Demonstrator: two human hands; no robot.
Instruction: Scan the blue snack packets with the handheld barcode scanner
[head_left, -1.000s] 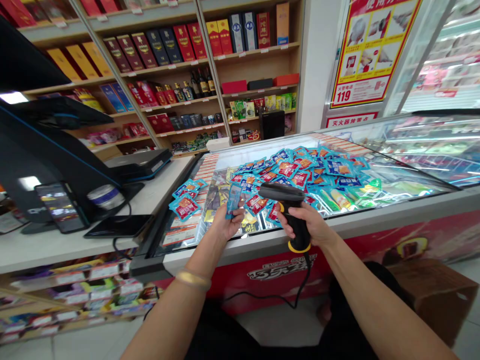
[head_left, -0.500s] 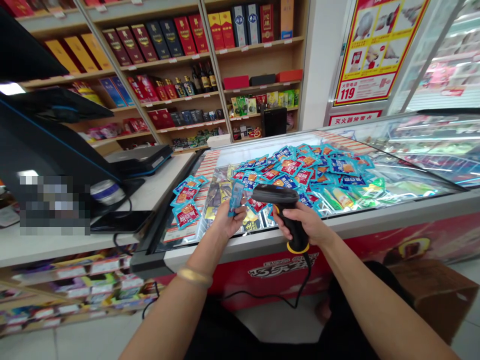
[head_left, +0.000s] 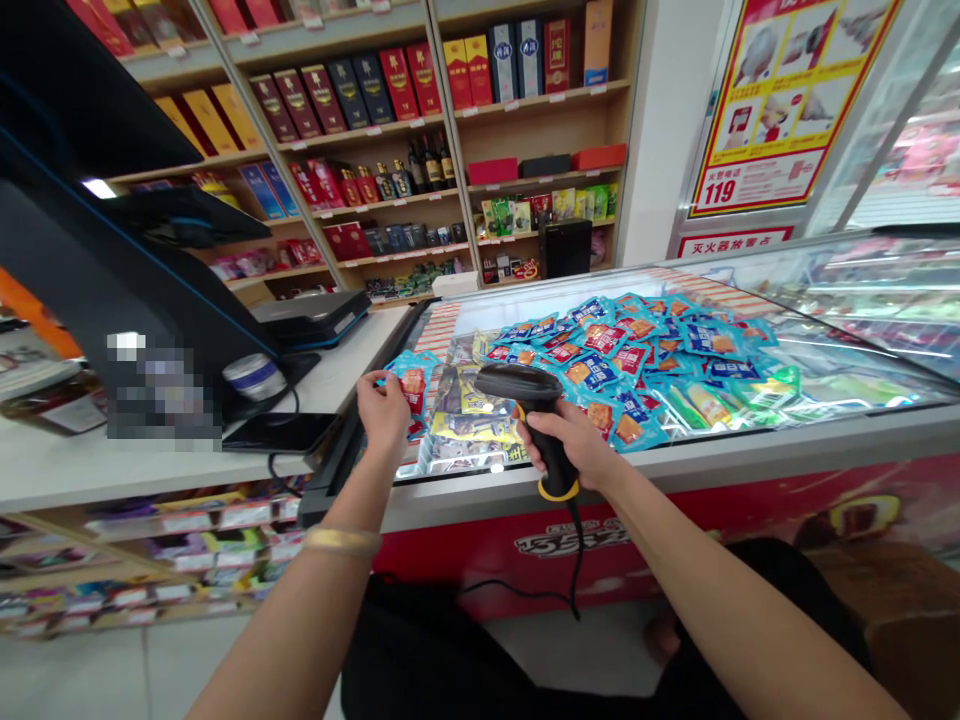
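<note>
I read "119" under "火警电话" on the poster (head_left: 791,110), "灭火器放置点" on the red-edged sign (head_left: 735,242) below it, and "沱牌" on a red box (head_left: 556,55); my freezer-front lettering (head_left: 574,541) is partly blurred.

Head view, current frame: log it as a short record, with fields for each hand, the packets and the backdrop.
Right hand: holds a black barcode scanner with yellow trim
Left hand: at a small packet group; whether it holds one is unclear
Large packet pile: right of the small group, on the glass-topped case
Bracelet: gold-coloured, worn on the left
Backdrop: shelving with boxes and bottles
</note>
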